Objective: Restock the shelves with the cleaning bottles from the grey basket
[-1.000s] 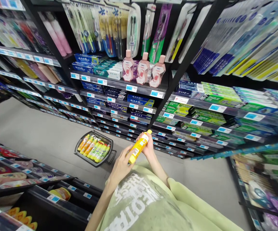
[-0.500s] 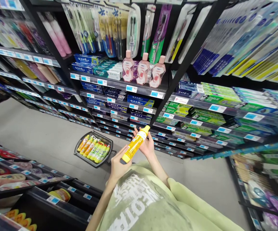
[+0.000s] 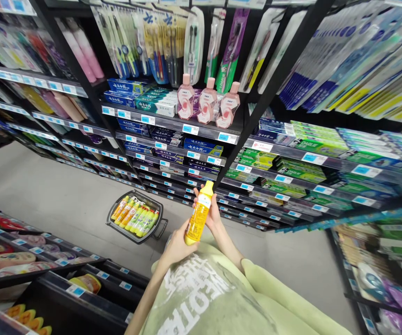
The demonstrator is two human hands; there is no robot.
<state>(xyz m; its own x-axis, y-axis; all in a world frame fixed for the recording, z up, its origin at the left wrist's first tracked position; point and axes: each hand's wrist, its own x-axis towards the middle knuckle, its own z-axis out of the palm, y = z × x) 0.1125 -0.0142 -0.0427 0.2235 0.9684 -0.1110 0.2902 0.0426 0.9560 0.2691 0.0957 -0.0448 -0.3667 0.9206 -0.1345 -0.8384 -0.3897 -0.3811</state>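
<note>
Between my two hands is a yellow plastic bottle [image 3: 199, 215] with a yellow cap and a printed label, tilted a little with its cap pointing away from me. My left hand [image 3: 179, 243] grips its lower end from the left side. Behind its upper part, my right hand [image 3: 214, 211] is closed around the right side, and some of those fingers are hidden by the bottle. On the floor to the left stands a dark shopping basket [image 3: 141, 240] holding several yellow, orange and green bottles [image 3: 136, 215].
Ahead rise shelves with toothpaste boxes [image 3: 157, 101], three pink bottles [image 3: 207, 102] and hanging toothbrushes [image 3: 192, 42]. More green toothpaste boxes [image 3: 321, 137] sit to the right. A lower shelf unit [image 3: 78, 284] stands at the left, close to me. Grey floor [image 3: 78, 190] runs between.
The bottle has turned more upright in the view, and its printed label faces me differently. My left hand has shifted slightly right and down with its lower end.
</note>
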